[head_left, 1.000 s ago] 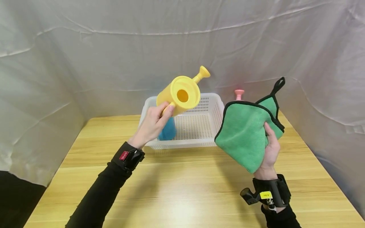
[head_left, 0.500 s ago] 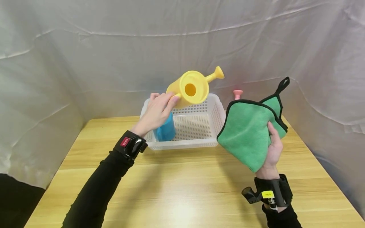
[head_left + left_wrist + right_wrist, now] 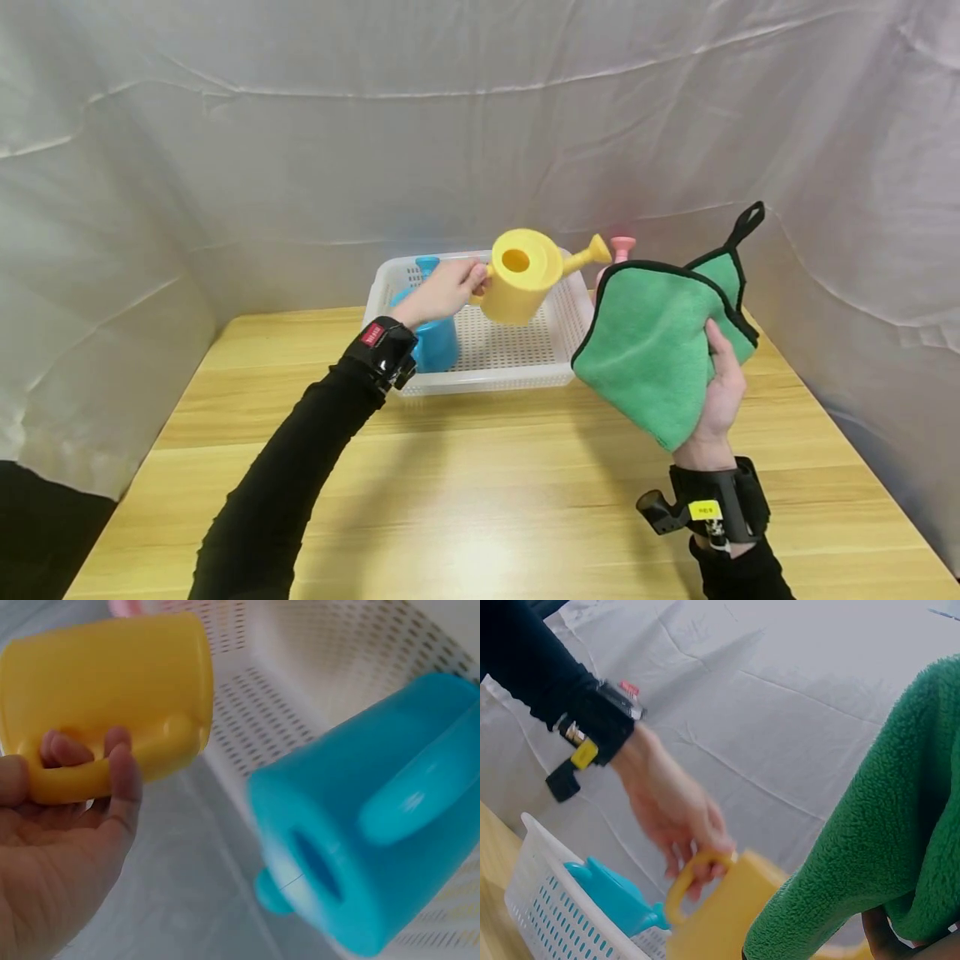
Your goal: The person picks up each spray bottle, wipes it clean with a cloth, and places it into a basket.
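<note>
The left hand grips the yellow watering can by its handle; the fingers are curled round it, with fingertips visible through the loop in the left wrist view. The can is raised off the desk and overlaps the interior of the white basket in the head view, top opening upward, spout directed to the right. Its height over the basket floor cannot be told. The blue watering can stands inside the basket at the left end. The right hand holds the green cloth; the thumb presses the front face, and the remaining fingers are mostly hidden behind the fabric. The cloth has black edging and a black loop at its upper right. A flared pink part projects above the cloth near the basket's right side; its lower portion is largely concealed. A grey sheet stands behind the desk.
</note>
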A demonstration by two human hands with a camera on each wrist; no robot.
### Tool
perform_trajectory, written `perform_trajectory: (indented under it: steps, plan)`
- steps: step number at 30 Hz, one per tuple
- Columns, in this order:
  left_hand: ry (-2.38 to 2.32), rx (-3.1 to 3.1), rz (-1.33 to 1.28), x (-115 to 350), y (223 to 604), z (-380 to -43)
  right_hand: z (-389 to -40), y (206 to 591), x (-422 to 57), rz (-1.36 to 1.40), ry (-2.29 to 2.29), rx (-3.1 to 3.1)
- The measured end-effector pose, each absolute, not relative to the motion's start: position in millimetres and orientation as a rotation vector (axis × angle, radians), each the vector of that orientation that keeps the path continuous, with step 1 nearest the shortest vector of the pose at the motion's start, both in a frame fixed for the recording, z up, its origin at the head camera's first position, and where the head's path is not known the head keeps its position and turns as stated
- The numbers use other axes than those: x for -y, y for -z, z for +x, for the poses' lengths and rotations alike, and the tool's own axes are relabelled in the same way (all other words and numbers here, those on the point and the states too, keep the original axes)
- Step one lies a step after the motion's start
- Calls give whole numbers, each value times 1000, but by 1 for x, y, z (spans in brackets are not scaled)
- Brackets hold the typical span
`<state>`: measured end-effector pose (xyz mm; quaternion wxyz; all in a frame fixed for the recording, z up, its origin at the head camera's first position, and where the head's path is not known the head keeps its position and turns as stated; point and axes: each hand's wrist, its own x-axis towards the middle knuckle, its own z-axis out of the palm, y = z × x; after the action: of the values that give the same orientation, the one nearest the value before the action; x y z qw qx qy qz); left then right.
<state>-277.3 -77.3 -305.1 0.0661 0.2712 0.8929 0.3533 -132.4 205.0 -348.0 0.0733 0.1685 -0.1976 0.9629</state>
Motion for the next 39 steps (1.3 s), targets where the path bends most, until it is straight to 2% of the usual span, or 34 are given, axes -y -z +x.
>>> perform_trajectory:
  steps: [12, 23, 31, 39]
  plan:
    - [-690, -2517, 754, 77, 337, -290, -132, 345, -202, 486, -2856, 627]
    - [-119, -2876, 646, 60, 347, -276, -134, 346, -204, 504, -2870, 609]
    - [-216, -3060, 486, 32, 328, -276, -133, 344, -202, 442, -2877, 627]
    - [-521, -2854, 386, 8, 320, -280, -133, 346, -203, 453, -2885, 595]
